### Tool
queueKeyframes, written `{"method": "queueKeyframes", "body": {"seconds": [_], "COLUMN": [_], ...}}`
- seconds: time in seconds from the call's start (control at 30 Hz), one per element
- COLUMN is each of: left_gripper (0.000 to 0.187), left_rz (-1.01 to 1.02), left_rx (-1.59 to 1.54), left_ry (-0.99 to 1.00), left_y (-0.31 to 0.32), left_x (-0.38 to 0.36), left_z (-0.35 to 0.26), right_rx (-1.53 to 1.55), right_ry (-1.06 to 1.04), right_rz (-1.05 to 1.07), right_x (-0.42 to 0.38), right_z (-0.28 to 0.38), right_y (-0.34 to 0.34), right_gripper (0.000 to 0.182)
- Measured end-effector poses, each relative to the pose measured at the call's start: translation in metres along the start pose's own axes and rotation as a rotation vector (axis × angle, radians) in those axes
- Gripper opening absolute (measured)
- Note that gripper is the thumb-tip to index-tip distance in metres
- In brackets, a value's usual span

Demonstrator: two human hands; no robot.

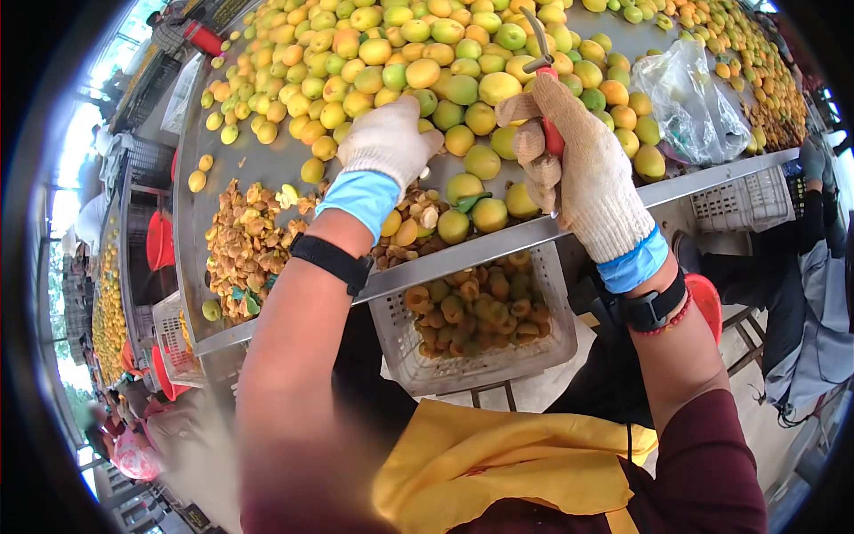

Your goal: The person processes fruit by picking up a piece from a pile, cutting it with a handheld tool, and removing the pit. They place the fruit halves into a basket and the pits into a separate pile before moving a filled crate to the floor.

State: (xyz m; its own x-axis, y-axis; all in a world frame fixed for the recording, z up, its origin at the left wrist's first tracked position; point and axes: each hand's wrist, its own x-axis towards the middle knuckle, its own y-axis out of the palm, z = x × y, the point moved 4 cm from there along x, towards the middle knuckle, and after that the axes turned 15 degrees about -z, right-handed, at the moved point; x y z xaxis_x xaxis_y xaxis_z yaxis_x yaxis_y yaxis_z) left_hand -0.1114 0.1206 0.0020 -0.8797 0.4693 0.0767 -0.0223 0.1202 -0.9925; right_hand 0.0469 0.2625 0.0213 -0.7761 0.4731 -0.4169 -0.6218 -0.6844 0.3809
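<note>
My right hand (578,156), in a cream knit glove over a blue cuff, is closed around the red handle of a pitting tool (553,135). Its curved metal end points up and away from me. My left hand (389,142), gloved the same way, is curled at the near side of a heap of yellow-green apricots (418,71). Its fingertips are hidden, so I cannot make out what they hold. Below my left wrist lies a pile of brownish pits and scraps (249,240). Several whole apricots sit along the table edge between my hands.
Under the metal table edge (463,258), a white crate (525,356) holds apricot pieces. A clear plastic bag (689,98) lies to the right, above another white crate (747,200). Red buckets (160,240) stand at left. Another person's dark-clothed legs (747,276) are at right.
</note>
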Motion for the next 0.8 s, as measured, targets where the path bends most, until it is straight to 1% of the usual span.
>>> {"method": "queueKeyframes", "body": {"seconds": [0.03, 0.07, 0.13, 0.17, 0.2, 0.23, 0.27, 0.3, 0.33, 0.37, 0.4, 0.47, 0.6, 0.67, 0.73, 0.8], "left_gripper": [0.053, 0.053, 0.054, 0.054, 0.049, 0.049, 0.051, 0.051, 0.055, 0.060, 0.060, 0.068, 0.073, 0.070, 0.085, 0.084], "left_rz": [0.041, 0.038, -0.075, -0.049, -0.058, -0.017, 0.025, 0.020, -0.002, -0.028, -0.042, 0.034, 0.071, 0.060, -0.126, -0.102], "left_rx": [0.039, 0.041, -0.134, -0.301, -0.569, -0.950, -1.327, -1.319, -1.586, -1.853, -1.849, -2.131, -2.179, -2.153, -1.974, -1.960], "left_ry": [-0.006, -0.003, -0.028, -0.119, -0.183, -0.236, -0.288, -0.283, -0.230, -0.173, -0.174, -0.139, -0.070, -0.048, -0.113, -0.093], "left_y": [-0.004, -0.004, -0.010, -0.014, -0.008, -0.015, -0.025, -0.033, -0.042, -0.049, -0.050, -0.050, -0.039, -0.036, -0.047, -0.050], "left_x": [-0.003, -0.008, -0.016, -0.021, -0.025, -0.036, -0.052, -0.067, -0.084, -0.098, -0.109, -0.127, -0.147, -0.153, -0.156, -0.153], "left_z": [-0.004, -0.002, 0.007, 0.016, 0.028, 0.030, 0.032, 0.031, 0.024, 0.019, 0.017, 0.012, 0.012, 0.015, 0.012, 0.015], "right_rx": [-0.013, -0.026, -0.043, -0.064, -0.084, -0.177, -0.167, -0.239, -0.315, -0.351, -0.351, -0.352, -0.384, -0.363, -0.407, -0.392], "right_ry": [-0.012, -0.023, -0.021, -0.020, -0.017, -0.078, -0.079, -0.061, -0.044, -0.057, -0.058, -0.040, -0.050, -0.031, -0.001, 0.034], "right_rz": [-0.021, -0.040, -0.049, 0.002, 0.052, 0.114, 0.117, 0.203, 0.294, 0.307, 0.320, 0.421, 0.427, 0.394, 0.425, 0.453], "right_x": [-0.001, -0.003, -0.007, -0.010, -0.013, -0.014, -0.017, -0.024, -0.032, -0.039, -0.044, -0.054, -0.070, -0.074, -0.075, -0.075], "right_z": [0.001, 0.002, 0.005, 0.003, 0.001, 0.001, 0.001, -0.002, -0.006, -0.006, -0.008, -0.015, -0.018, -0.022, -0.022, -0.024], "right_y": [0.000, 0.000, -0.001, -0.001, -0.001, -0.002, -0.003, 0.001, 0.006, 0.013, 0.017, 0.024, 0.034, 0.036, 0.038, 0.039], "right_gripper": [0.045, 0.047, 0.049, 0.050, 0.051, 0.054, 0.054, 0.056, 0.059, 0.062, 0.062, 0.061, 0.056, 0.054, 0.052, 0.051]}}
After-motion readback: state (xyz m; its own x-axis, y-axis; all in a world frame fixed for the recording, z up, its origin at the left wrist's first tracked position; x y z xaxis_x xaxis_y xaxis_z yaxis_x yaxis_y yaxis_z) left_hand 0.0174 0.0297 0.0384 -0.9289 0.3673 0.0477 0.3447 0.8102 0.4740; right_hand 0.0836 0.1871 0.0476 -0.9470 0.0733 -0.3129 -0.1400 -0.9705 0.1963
